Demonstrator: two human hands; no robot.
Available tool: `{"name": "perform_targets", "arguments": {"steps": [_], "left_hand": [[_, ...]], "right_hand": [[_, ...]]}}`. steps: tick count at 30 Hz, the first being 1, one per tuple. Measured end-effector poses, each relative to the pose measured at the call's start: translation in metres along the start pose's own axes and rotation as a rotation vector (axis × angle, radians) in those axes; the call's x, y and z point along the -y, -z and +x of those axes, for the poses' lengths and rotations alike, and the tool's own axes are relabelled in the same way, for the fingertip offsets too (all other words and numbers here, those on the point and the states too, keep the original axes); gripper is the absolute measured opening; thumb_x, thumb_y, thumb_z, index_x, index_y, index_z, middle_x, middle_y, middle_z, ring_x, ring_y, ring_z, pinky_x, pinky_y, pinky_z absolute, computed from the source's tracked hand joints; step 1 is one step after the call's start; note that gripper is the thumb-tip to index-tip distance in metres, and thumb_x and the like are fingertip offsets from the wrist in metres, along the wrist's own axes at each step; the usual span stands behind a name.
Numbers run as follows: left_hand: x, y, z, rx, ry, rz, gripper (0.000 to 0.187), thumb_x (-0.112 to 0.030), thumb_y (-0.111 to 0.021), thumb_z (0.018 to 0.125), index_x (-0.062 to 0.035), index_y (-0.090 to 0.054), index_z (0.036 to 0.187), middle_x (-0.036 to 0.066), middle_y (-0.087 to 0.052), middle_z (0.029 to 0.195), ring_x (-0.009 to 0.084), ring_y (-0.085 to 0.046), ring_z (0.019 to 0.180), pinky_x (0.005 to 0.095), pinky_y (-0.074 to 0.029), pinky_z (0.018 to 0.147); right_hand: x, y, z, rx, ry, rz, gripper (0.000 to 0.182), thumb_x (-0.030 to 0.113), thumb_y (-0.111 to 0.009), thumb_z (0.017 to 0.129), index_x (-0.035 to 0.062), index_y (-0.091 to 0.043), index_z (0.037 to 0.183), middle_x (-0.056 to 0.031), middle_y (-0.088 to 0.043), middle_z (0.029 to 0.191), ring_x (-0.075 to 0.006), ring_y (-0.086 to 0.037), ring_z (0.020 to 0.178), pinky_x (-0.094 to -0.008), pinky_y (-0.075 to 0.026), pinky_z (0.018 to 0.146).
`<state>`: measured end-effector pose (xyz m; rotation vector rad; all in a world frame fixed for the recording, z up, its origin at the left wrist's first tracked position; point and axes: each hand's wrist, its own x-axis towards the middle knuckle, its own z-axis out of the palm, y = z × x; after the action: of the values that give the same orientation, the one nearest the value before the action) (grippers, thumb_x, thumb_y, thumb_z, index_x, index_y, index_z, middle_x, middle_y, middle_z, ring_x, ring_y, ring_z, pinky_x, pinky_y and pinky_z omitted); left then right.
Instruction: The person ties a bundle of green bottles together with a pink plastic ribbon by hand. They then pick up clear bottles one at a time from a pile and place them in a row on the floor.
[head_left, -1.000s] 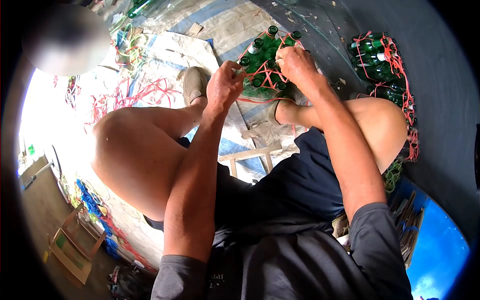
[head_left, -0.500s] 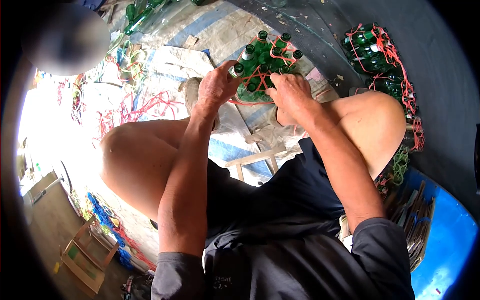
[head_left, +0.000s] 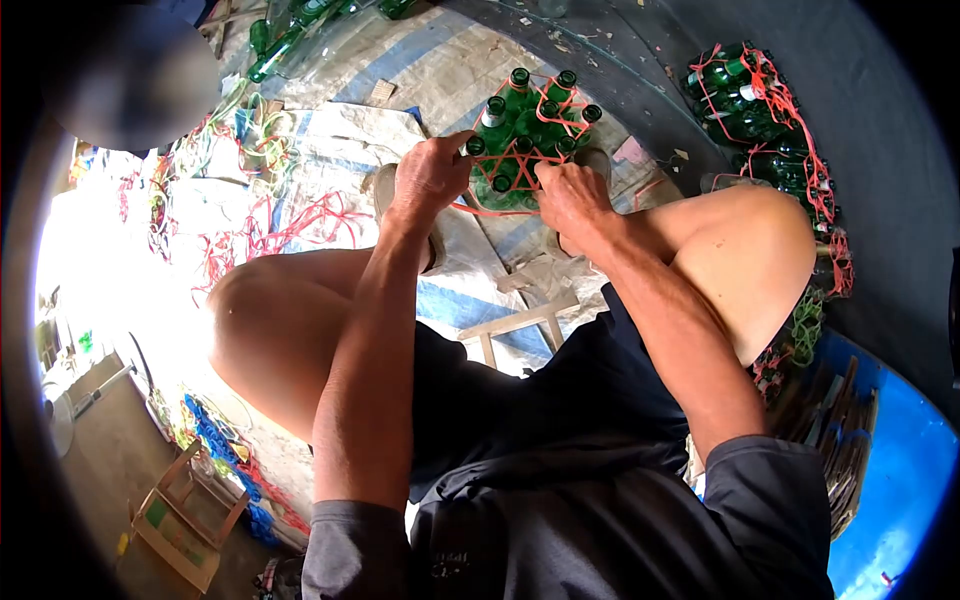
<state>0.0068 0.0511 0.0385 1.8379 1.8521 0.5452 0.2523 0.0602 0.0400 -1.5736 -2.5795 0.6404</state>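
Several green glass bottles [head_left: 525, 120] stand upright in a tight bunch on the ground sheet, between my feet. Red plastic string [head_left: 520, 162] criss-crosses between their necks, and a loose length curves low in front of them. My left hand [head_left: 430, 182] is closed at the bunch's left side, its fingertips against the front-left bottle neck; what it grips is hidden behind the fingers. At the front right, my right hand [head_left: 575, 198] pinches the red string beside the nearest bottles. Its palm side is out of sight.
More bottle bundles tied with red string [head_left: 740, 95] lie at the right. Loose green bottles [head_left: 270, 60] rest at the upper left. Tangled string [head_left: 290, 225] covers the sheet at left. A small wooden frame [head_left: 520, 318] sits between my legs, a blue container [head_left: 900, 450] at lower right.
My right hand has drawn slightly left and down toward me along the front of the bunch. My left hand stays by the left bottle neck. The bottles remain upright.
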Motion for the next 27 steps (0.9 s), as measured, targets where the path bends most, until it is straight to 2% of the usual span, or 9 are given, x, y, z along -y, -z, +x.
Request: {"name": "perform_targets", "arguments": {"steps": [5, 11, 12, 16, 19, 23, 24, 27], "left_hand": [[-0.004, 0.0, -0.009, -0.02, 0.018, 0.015, 0.038, -0.023, -0.071, 0.092, -0.0225, -0.077, 0.129, 0.015, -0.074, 0.083, 0.0388, -0.073, 0.078, 0.0472, -0.056, 0.069], [-0.01, -0.014, -0.023, -0.04, -0.009, -0.012, 0.035, -0.023, -0.071, 0.093, -0.0156, -0.077, 0.126, 0.018, -0.075, 0.085, 0.0403, -0.073, 0.079, 0.0475, -0.057, 0.07], [-0.013, -0.017, -0.026, -0.058, -0.029, -0.011, 0.033, -0.024, -0.072, 0.094, -0.0127, -0.077, 0.125, 0.021, -0.074, 0.084, 0.0415, -0.073, 0.079, 0.0483, -0.057, 0.069], [-0.025, -0.029, -0.039, -0.109, -0.032, 0.001, 0.031, -0.026, -0.073, 0.094, -0.0136, -0.077, 0.121, 0.022, -0.073, 0.081, 0.0432, -0.072, 0.077, 0.0502, -0.057, 0.067], [-0.037, -0.039, -0.048, -0.124, 0.015, -0.017, 0.03, -0.028, -0.072, 0.091, -0.0128, -0.076, 0.117, 0.021, -0.074, 0.082, 0.0445, -0.073, 0.079, 0.0545, -0.059, 0.07], [-0.047, -0.047, -0.056, -0.129, 0.026, 0.02, 0.032, -0.026, -0.073, 0.091, -0.0086, -0.075, 0.117, 0.021, -0.075, 0.083, 0.0441, -0.073, 0.079, 0.0543, -0.059, 0.07], [-0.053, -0.046, -0.058, -0.11, 0.03, 0.02, 0.033, -0.026, -0.072, 0.091, -0.0063, -0.075, 0.117, 0.022, -0.075, 0.083, 0.0442, -0.073, 0.078, 0.0547, -0.059, 0.07], [-0.061, -0.05, -0.062, -0.125, 0.013, 0.01, 0.031, -0.026, -0.071, 0.091, -0.0053, -0.074, 0.115, 0.022, -0.075, 0.083, 0.0444, -0.073, 0.077, 0.0549, -0.058, 0.07]], "right_hand": [[0.0, 0.004, 0.0, -0.001, 0.028, -0.064, 0.005, 0.006, -0.067, 0.087, 0.0023, -0.068, 0.091, -0.0266, -0.074, 0.088, -0.0482, -0.074, 0.084, -0.0579, -0.058, 0.074], [-0.016, 0.011, -0.003, -0.068, 0.101, -0.079, 0.009, 0.0, -0.065, 0.086, 0.0047, -0.067, 0.094, -0.0216, -0.073, 0.087, -0.0459, -0.073, 0.085, -0.0566, -0.058, 0.075], [-0.021, 0.012, -0.002, -0.069, 0.1, -0.098, 0.013, -0.001, -0.066, 0.086, 0.0054, -0.067, 0.097, -0.0205, -0.072, 0.091, -0.0445, -0.073, 0.089, -0.055, -0.058, 0.077], [-0.036, 0.017, 0.002, -0.054, 0.101, -0.103, 0.017, -0.003, -0.067, 0.088, 0.0073, -0.07, 0.101, -0.02, -0.071, 0.098, -0.0441, -0.072, 0.094, -0.055, -0.058, 0.079], [-0.047, 0.018, 0.006, -0.06, 0.122, -0.087, 0.017, -0.003, -0.066, 0.089, 0.0075, -0.07, 0.101, -0.021, -0.071, 0.1, -0.0451, -0.072, 0.094, -0.0553, -0.058, 0.08], [-0.057, 0.021, 0.015, -0.067, 0.182, -0.091, 0.02, -0.005, -0.059, 0.091, 0.0073, -0.07, 0.102, -0.0216, -0.07, 0.104, -0.0467, -0.071, 0.095, -0.0564, -0.057, 0.079], [-0.057, 0.024, 0.016, -0.009, 0.166, -0.129, 0.03, -0.008, -0.064, 0.085, 0.01, -0.072, 0.107, -0.021, -0.07, 0.11, -0.0437, -0.073, 0.101, -0.0529, -0.061, 0.085], [-0.061, 0.031, 0.02, 0.022, 0.194, -0.106, 0.032, -0.008, -0.064, 0.085, 0.0113, -0.073, 0.109, -0.0196, -0.07, 0.11, -0.0429, -0.073, 0.102, -0.0521, -0.06, 0.086]]}}
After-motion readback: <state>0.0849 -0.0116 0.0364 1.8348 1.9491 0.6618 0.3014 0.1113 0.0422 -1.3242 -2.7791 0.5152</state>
